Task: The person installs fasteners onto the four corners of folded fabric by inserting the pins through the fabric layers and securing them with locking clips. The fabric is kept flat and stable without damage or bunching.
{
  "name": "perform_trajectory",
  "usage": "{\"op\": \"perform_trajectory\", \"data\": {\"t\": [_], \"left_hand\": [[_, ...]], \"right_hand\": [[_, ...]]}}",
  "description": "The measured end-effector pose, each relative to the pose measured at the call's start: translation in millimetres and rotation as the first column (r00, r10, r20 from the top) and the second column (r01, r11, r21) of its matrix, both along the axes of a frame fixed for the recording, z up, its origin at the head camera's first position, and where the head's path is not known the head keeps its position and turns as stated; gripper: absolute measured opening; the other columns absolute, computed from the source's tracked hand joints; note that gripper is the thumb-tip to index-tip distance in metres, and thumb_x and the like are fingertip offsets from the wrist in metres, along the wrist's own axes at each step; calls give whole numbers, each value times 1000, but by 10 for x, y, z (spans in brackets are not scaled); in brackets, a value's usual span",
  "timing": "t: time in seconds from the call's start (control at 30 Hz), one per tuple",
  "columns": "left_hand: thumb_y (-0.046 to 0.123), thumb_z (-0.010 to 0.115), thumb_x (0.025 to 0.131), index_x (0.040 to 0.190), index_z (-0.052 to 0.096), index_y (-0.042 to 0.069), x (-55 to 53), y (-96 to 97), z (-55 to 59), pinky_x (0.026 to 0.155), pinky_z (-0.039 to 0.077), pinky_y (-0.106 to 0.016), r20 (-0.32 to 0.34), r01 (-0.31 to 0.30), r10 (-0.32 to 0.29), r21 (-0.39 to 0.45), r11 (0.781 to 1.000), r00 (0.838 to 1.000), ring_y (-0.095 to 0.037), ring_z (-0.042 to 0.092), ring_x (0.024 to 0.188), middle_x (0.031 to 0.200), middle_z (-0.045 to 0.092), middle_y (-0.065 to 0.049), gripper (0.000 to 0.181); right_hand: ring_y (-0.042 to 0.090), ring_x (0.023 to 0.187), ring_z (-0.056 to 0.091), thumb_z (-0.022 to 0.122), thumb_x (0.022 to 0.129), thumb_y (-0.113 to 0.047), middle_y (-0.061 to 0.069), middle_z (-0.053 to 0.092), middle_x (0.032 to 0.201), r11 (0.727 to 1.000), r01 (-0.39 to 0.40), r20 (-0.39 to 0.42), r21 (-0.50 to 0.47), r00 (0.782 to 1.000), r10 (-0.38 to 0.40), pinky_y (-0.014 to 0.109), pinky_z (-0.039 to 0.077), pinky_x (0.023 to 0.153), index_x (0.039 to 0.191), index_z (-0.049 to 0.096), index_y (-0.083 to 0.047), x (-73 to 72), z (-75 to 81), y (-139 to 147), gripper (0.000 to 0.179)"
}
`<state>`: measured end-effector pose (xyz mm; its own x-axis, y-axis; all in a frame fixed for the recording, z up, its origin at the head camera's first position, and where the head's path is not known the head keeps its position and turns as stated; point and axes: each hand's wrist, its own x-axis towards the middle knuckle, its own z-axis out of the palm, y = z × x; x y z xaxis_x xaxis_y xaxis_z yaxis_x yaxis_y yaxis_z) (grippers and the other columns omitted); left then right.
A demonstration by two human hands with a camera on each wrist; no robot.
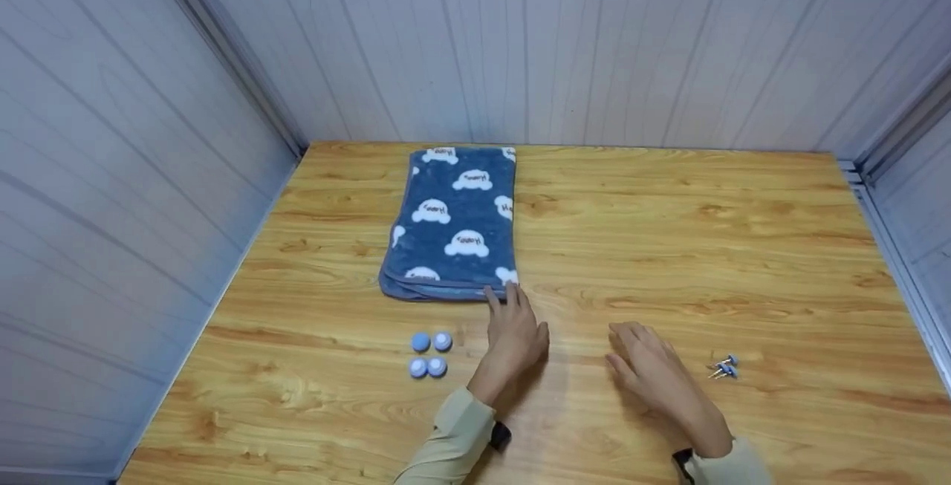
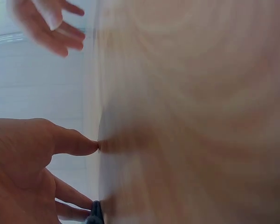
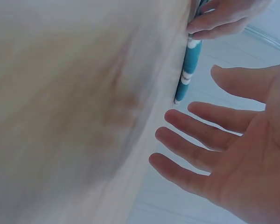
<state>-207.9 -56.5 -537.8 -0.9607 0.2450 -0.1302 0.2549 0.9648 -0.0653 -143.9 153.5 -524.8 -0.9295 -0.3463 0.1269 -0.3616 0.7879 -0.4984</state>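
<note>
Apparently the folded blanket [image 1: 457, 206] is being positioned: left hand [image 1: 514, 333] touches its near corner, right hand [image 1: 655, 372] hovers, fingers apart on both; lifting would require pinching.

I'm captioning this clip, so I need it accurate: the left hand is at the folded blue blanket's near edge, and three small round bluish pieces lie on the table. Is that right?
The count is off: the head view shows four small round bluish pieces. The left hand is indeed at the near edge of the folded blue blanket.
</note>
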Motion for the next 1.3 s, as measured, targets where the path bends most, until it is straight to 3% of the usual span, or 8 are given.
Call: {"op": "perform_trajectory", "data": {"t": [0.3,0.43,0.63,0.83,0.93,1.03,1.17,1.3], "left_hand": [[48,47,94,140,40,-3,18,-73,8,108,16,-56,1,26,-26,-7,1000,1000,-30,27,137,145,37,-17,70],[50,46,94,142,39,-1,9,-101,-6,110,14,-54,21,35,-34,-22,999,999,-27,25,139,147,36,-14,70],[41,45,96,141,40,0,6,-209,1,109,17,-53,-34,136,-136,-13,991,990,-24,27,138,145,39,-13,62],[19,51,93,130,54,-1,-61,-511,32,103,35,-41,-163,218,-187,204,954,969,-27,46,124,132,53,-12,42],[18,59,88,118,63,4,-108,-672,70,85,47,-39,-199,172,-113,308,936,973,-28,54,107,117,58,-10,33],[20,64,84,112,65,10,-180,-848,111,76,47,-41,-190,28,32,306,952,981,-28,51,102,111,55,-10,30],[24,63,85,122,59,16,-274,-1027,149,89,40,-56,-49,-206,228,278,938,973,-35,42,120,128,48,-15,37],[26,58,91,136,50,20,-341,-1095,180,96,28,-68,140,-274,244,266,924,960,-41,25,135,144,36,-16,46]], "right_hand": [[38,117,49,60,92,-13,22,53,125,999,-8,56,-50,998,11,54,39,95,126,54,4,-212,91,-455,39],[41,123,43,57,93,-9,26,46,134,996,-54,52,-71,997,58,54,35,99,131,49,6,-422,51,-658,42],[45,131,32,47,89,8,25,38,142,984,-151,16,-97,988,153,57,28,103,137,42,8,-727,-27,-950,48],[41,135,26,45,92,1,18,33,148,973,-211,83,-92,972,218,62,22,104,142,37,2,-902,-87,-1240,51],[39,136,27,49,95,-7,17,35,147,979,-200,122,-48,971,205,64,22,102,142,39,1,-903,-118,-1285,48],[39,136,26,54,94,-10,18,34,147,981,-192,142,-2,971,190,65,20,102,140,42,0,-917,-125,-1317,49],[38,136,26,59,92,-13,17,34,147,983,-178,145,49,975,169,62,24,101,138,46,-1,-941,-100,-1339,50],[36,137,25,61,91,-14,14,35,148,984,-172,122,54,979,165,60,26,100,136,48,0,-954,-77,-1365,49]]}}
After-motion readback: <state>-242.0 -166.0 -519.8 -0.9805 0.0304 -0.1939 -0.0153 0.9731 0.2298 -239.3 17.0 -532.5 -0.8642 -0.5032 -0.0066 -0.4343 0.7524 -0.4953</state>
